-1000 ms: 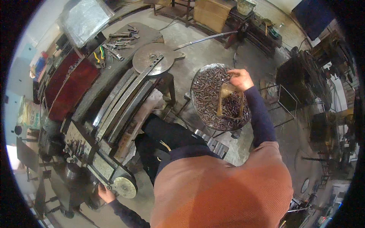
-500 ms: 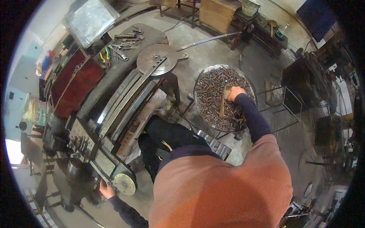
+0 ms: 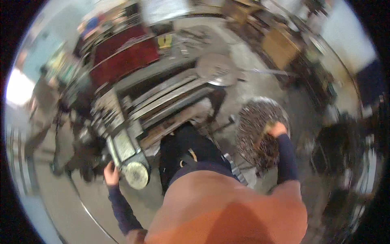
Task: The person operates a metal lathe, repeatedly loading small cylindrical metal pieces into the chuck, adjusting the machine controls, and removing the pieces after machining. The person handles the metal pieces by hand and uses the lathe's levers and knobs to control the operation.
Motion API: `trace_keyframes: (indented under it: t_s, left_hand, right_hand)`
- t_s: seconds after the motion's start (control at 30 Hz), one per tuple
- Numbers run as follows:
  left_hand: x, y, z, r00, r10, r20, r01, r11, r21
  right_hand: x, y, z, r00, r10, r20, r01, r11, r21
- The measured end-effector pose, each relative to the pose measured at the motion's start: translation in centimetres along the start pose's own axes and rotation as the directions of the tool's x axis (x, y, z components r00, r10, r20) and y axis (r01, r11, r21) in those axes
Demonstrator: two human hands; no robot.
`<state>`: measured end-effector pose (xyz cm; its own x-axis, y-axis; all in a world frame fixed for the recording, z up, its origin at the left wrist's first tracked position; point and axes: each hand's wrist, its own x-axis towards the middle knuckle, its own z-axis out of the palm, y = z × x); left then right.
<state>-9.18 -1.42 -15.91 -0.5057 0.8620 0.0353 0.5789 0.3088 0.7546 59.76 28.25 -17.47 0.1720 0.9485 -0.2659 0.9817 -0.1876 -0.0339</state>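
Note:
My left hand is at the lower left of the machine, its fingers closed at the end of a metal bar. Beside that hand sits a pale round disc. Over on the right, my right hand reaches into a round tray of small dark metal pieces. It grips a tan-edged, scoop-like tool, blurred and partly covered by the hand. Motion blur hides the exact finger positions.
The long machine bed runs to a large round plate. Behind it, a bench holds tools, including yellow-handled pliers, near a dark red box. A thin rod sticks out past the plate. A tan box stands farther back.
The whole view has swung, shifting the machine and tray to the right in the picture, and is now blurred. My right hand stays over the tray; my left stays by the disc.

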Motion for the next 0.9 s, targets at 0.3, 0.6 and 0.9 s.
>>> trace_keyframes:
  t_s: [0.3,0.6,0.9]
  left_hand:
    - [-2.6,15.2,-1.8,0.99,0.062,-0.123,-0.072,0.994,-0.079]
    - [-1.6,21.2,4.4,0.977,0.158,0.144,-0.009,0.703,-0.712]
    - [-2.4,22.2,6.2,0.982,0.123,0.141,0.037,0.613,-0.789]
  right_hand:
    - [-3.4,-12.2,-6.6,0.683,-0.663,-0.307,0.682,0.427,0.594]
    - [-16.4,-35.3,-9.0,-0.058,-0.846,-0.529,0.623,-0.445,0.643]
    - [-17.2,-35.0,-6.3,0.016,-0.835,-0.549,0.514,-0.464,0.721]
